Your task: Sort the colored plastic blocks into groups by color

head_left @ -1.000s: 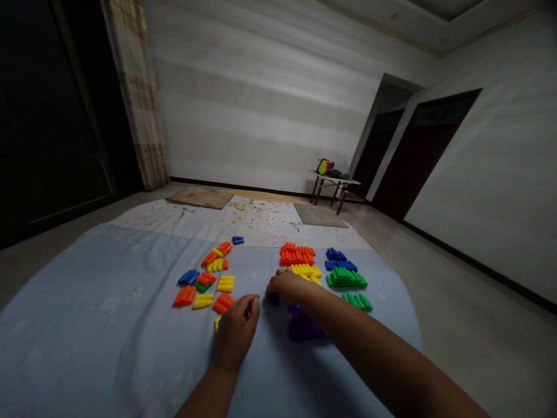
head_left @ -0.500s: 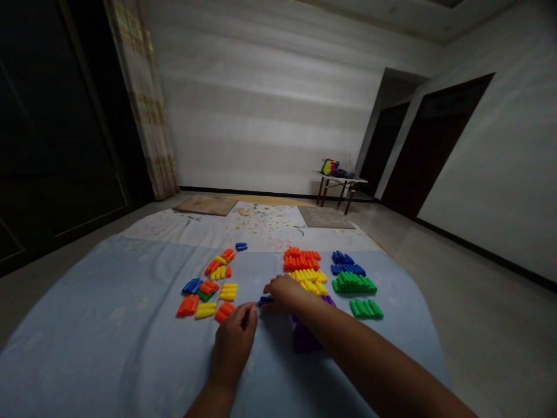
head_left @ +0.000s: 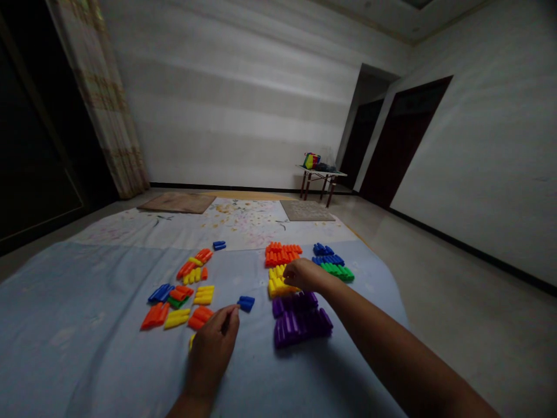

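A small blue piece group (head_left: 246, 303) lies on the pale blue cloth, just right of the fingertips of my left hand (head_left: 216, 337). The fingers of that hand are pressed together; what they hold, if anything, is hidden. My right hand (head_left: 304, 274) hovers over the right edge of the yellow pieces (head_left: 278, 285), fingers curled together, their contents too small to tell. Purple pieces (head_left: 302, 326) lie below it, orange pieces (head_left: 282, 255) behind it. Blue pieces (head_left: 327, 255) and green pieces (head_left: 339, 271) are to its right, the green ones partly covered by my arm.
Mixed orange, yellow, blue and green groups (head_left: 177, 295) lie at the left. Two blue pieces (head_left: 219, 245) lie farther back. A brown board (head_left: 178, 202) and a grey board (head_left: 307, 210) rest at the far edge. A small table (head_left: 324, 172) stands beyond.
My right hand has moved up and right, off the small blue group, to the yellow pieces. My left hand stays close beside that blue group. The camera view has turned slightly right.
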A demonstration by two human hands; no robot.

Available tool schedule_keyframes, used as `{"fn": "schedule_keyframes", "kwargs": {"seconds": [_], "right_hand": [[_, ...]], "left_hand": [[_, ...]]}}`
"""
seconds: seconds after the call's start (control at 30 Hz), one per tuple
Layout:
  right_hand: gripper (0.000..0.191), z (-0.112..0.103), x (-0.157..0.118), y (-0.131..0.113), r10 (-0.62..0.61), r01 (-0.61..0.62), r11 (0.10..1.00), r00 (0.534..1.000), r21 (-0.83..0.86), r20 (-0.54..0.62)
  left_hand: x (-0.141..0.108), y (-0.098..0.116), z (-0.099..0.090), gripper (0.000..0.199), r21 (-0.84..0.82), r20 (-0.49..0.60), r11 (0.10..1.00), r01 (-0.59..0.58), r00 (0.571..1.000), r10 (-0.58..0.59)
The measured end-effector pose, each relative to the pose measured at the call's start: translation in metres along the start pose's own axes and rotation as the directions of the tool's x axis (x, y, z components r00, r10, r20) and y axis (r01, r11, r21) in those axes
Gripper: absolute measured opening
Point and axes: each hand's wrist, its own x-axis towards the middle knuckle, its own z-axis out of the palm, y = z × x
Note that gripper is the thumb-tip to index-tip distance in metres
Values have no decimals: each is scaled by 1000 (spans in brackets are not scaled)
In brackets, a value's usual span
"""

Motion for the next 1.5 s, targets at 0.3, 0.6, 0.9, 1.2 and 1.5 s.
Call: {"fn": "schedule_keyframes", "kwargs": {"seconds": [0.3,0.6,0.9,1.2,1.5], "right_hand": [[44,7,-16,-13,107,-77,977,984,-198,145],[48,14,-10,-22,153,-114,969,974,-218,170],[45,0,-14,-20,215,-174,944,969,-281,124],[40,-2,-17,-20,195,-164,935,979,-315,68],[38,-4,-7,-37,36,-2,989,973,-148,228]], "left_hand": [[-1,-3,0,34,-3,24,1000,3,1000,-3],[-1,-2,0,35,8,37,1000,9,999,-10],[0,-1,0,34,-11,39,1000,-28,999,29],[-1,6,-4,36,-25,33,1000,15,999,-14],[-1,-1,-1,34,-24,18,1000,-10,1000,10]]}}
